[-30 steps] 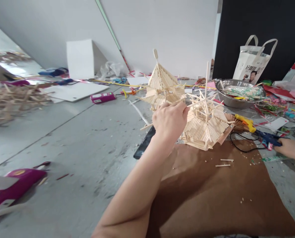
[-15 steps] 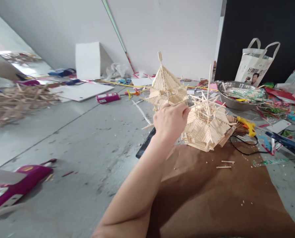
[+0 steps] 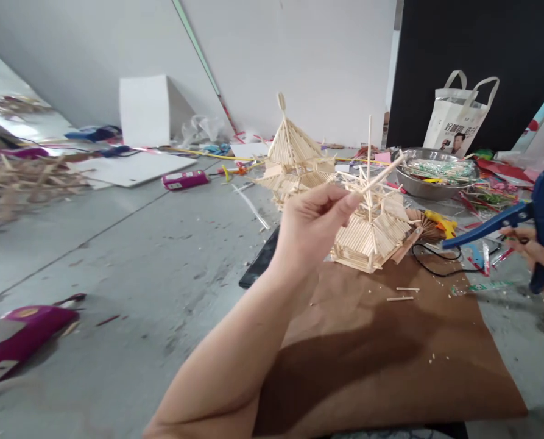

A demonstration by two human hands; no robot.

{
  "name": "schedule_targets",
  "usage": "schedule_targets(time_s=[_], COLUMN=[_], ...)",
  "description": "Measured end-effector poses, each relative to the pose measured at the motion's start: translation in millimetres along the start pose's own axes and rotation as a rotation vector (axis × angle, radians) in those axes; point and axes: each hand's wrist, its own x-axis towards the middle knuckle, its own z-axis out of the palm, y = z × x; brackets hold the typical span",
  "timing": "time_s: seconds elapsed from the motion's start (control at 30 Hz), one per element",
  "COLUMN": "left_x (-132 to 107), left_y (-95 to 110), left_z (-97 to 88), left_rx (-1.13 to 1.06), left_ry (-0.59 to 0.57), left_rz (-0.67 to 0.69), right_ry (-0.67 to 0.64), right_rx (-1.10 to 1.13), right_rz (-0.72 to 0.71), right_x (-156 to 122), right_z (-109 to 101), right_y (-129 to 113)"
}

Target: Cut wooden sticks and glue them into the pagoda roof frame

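Pinching a thin stick between thumb and fingertips, the left hand holds it raised and slanted over the stick model, which puts the free end close to the model's upper frame. The model rests at the far edge of the brown paper on the floor. The right hand, fingers wrapped shut round the blue cutter, carries it nose-first toward the stick. A second model stands just behind.

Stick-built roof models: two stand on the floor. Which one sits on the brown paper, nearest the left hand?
The nearer roof model, with loose sticks jutting from its top, sits on the brown paper beside the left hand. The taller pointed model stands behind on bare floor.
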Motion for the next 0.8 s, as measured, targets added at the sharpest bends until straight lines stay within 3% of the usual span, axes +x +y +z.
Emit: schedule_targets(time_s=[0.1, 0.17, 0.33, 0.47, 0.6, 0.8], left_x=[-17, -29, -56, -68, -77, -90], left_y=[8, 7, -11, -15, -11, -23], left_z=[23.0, 35.4, 54.0, 61.3, 65.7, 74.3], left_rx=[-0.276, -0.368, -0.456, -0.487, -0.55, -0.45], left_ry=[-0.169, -0.227, -0.219, -0.204, -0.259, -0.176], left_rz=[-0.19, -0.312, -0.583, -0.603, -0.609, -0.526], right_ry=[-0.18, -0.419, -0.784, -0.865, -0.875, -0.897], right_rx=[0.313, 0.447, 0.663, 0.776, 0.886, 0.865], right_rz=[0.088, 0.133, 0.263, 0.318, 0.366, 0.493], right_x=[-25, -36, -48, -57, -67, -76], right_z=[37, 55, 83, 93, 98, 106], right_y=[-9, -12, -1, 13, 12, 7])
